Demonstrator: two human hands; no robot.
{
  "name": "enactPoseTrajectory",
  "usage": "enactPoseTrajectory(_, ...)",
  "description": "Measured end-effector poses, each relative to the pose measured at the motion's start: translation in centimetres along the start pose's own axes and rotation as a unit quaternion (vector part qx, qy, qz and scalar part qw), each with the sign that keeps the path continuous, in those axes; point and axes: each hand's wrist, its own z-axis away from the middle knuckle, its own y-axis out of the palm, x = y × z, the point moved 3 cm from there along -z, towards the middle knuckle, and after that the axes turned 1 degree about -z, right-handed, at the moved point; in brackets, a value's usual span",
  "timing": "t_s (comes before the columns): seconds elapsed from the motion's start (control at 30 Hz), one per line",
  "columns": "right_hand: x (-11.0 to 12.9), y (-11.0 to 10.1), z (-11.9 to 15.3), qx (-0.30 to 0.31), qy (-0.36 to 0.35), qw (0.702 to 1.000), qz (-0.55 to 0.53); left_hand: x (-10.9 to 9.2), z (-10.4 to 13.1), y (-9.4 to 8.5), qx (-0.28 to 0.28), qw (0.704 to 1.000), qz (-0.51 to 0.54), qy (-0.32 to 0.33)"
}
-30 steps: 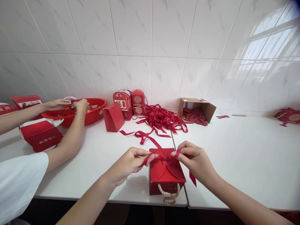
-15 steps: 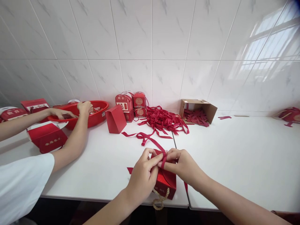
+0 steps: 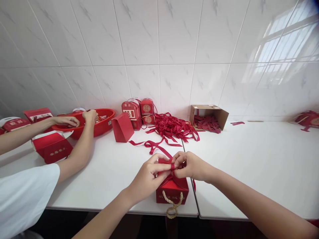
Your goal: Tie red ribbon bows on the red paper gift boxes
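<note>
A red gift box point(image 3: 171, 192) with a twisted rope handle point(image 3: 171, 209) stands near the front edge of the table. Over its top both hands pinch a dark red ribbon point(image 3: 163, 150). My left hand point(image 3: 149, 174) comes from the left, its fingertips closed on the ribbon at the middle of the lid. From the other side, my right hand point(image 3: 190, 166) grips the same ribbon between thumb and fingers, close against the left fingertips. The knot area is partly hidden by the fingers. Behind the box lies a tangled heap of red ribbons point(image 3: 171, 126).
On the left, a co-worker's hands point(image 3: 91, 116) reach into a red basin point(image 3: 104, 126), with an open red box point(image 3: 56, 149) in front. Closed red boxes point(image 3: 131, 109) stand by the wall. A cardboard box point(image 3: 223, 118) holding ribbon pieces lies on its side. A seam point(image 3: 196, 196) divides the white tables.
My hands have shifted slightly up at the lid, drawing the ribbon in closer. The gift box has turned a little, so its front and rope handle show more fully.
</note>
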Motion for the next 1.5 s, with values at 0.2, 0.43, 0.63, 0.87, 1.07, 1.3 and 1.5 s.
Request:
enactPoseTrajectory(0.2, 0.1, -0.5, 0.5, -0.015, -0.030, 0.997, 0.063, 1.0, 0.0, -0.5, -0.042, 0.999, -0.024, -0.022)
enactPoseTrajectory(0.43, 0.5, -2.1, 2.3, -0.095, -0.033, 0.971, 0.217, 0.8, 0.3, -3.3, -0.050, 0.991, -0.103, -0.068)
enactPoseTrajectory(0.63, 0.7, -1.3, 2.9, -0.131, -0.103, 0.935, 0.313, 0.8, -0.2, -2.4, 0.058, 0.992, -0.013, -0.110)
enactPoseTrajectory(0.87, 0.5, -1.6, 3.3, -0.156, -0.112, 0.907, 0.374, 1.6, 0.5, -3.5, 0.058, 0.989, -0.106, -0.082)
enactPoseTrajectory(1.07, 0.4, -1.7, 3.6, -0.172, -0.117, 0.885, 0.417, 1.7, 0.7, -3.9, 0.022, 0.962, -0.270, -0.031)
enactPoseTrajectory(1.3, -1.0, -1.9, 3.9, -0.019, -0.100, 0.971, 0.218, 4.1, 1.7, -4.1, 0.060, 0.993, 0.036, -0.095)
enactPoseTrajectory(1.5, -0.9, 0.4, 2.6, 0.064, -0.125, 0.978, 0.152, 8.5, 1.0, -3.7, -0.009, 0.980, 0.026, -0.196)
